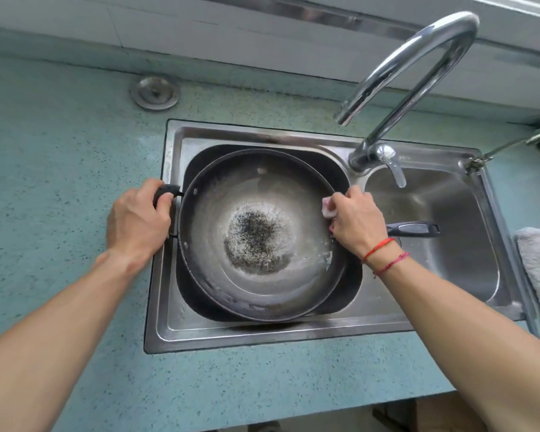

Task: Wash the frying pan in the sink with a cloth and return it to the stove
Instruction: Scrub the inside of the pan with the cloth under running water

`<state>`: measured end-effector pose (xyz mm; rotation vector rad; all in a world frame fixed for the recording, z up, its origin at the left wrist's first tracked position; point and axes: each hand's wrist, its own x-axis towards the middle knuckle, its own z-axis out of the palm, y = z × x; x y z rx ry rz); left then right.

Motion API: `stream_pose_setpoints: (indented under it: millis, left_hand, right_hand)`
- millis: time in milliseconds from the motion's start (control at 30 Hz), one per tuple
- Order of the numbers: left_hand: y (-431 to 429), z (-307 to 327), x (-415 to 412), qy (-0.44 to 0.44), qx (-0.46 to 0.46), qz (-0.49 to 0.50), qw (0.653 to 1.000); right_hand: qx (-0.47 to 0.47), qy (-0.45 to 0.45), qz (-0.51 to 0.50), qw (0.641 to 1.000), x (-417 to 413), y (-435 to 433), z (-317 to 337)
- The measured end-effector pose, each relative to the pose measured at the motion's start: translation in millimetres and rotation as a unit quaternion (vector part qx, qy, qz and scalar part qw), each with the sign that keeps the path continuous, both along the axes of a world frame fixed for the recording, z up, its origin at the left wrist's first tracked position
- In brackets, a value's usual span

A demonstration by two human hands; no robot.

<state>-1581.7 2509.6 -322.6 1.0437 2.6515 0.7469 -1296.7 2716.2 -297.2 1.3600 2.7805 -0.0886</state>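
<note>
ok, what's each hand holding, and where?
Left hand grips dark round frying pan by its black side handle; right hand pinches pinkish cloth against the rim.

Left hand (136, 219) curled in a grip, right hand (356, 222) seemingly pinching, both forearms extended forward.

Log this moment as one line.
phase: washing; left hand: grips side handle; right hand: holds cloth at rim; frying pan: in sink, dark residue centre

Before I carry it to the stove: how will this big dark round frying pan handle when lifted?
The big dark round frying pan spans the steel sink basin, so probably heavy. Its filmy, wet-looking inside may be slippery. The left hand holds its short black side grip; adding the long black handle should steady it.
</note>
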Motion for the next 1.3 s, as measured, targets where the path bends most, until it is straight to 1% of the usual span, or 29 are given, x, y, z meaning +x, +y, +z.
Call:
stream_pose_setpoints:
  millis: [167, 367, 467, 600, 700, 800, 900, 1000, 1067, 1133, 1200, 1233, 1300]
  left_hand:
    - [0, 1, 1, 0.009, -0.008, -0.004, 1.0]
    - [1, 1, 1, 0.014, -0.014, -0.005, 1.0]
    - [0, 1, 1, 0.015, -0.01, -0.003, 1.0]
    - [0, 0, 1, 0.016, -0.008, -0.004, 1.0]
    - [-1, -1, 1, 0.014, -0.005, -0.002, 1.0]
    - [-1, -1, 1, 0.009, -0.008, -0.002, 1.0]
    - [-1, 0, 2, 0.007, -0.006, 0.0, 1.0]
    - [-1, 0, 2, 0.003, -0.007, 0.002, 1.0]
    - [-1, -1, 2, 0.003, -0.007, 0.001, 1.0]
    - [-1, -1, 3, 0.003, -0.006, 0.002, 1.0]
    - [-1, -1, 3, 0.003, -0.005, 0.003, 1.0]
    - [-1, -1, 3, 0.001, -0.006, 0.003, 1.0]
    - [-1, -1, 3, -0.009, -0.007, 0.005, 1.0]
  right_hand:
    - [0.024, 0.037, 0.002, 0.999, -35, 28, -10]
    - [-0.002, 0.077, 0.003, 0.997, -90, 39, -2]
    - [-0.025, 0.089, 0.009, 0.996, -124, 34, 4]
    - [-0.062, 0.132, 0.017, 0.989, -160, 15, 5]
    - [-0.1, 0.164, 0.017, 0.981, -169, 1, 2]
    - [-0.139, 0.197, 0.009, 0.97, -160, -14, -6]
    - [-0.15, 0.168, 0.04, 0.973, -136, -31, -22]
    - [-0.108, 0.069, 0.027, 0.991, -117, -40, -39]
    - [-0.083, -0.004, 0.005, 0.996, -113, -45, -47]
    - [-0.096, -0.026, 0.005, 0.995, -112, -49, -53]
    - [-0.122, 0.004, 0.003, 0.993, -114, -48, -58]
    - [-0.137, 0.033, -0.016, 0.99, -116, -46, -59]
    - [-0.172, 0.12, -0.099, 0.973, -123, -39, -59]
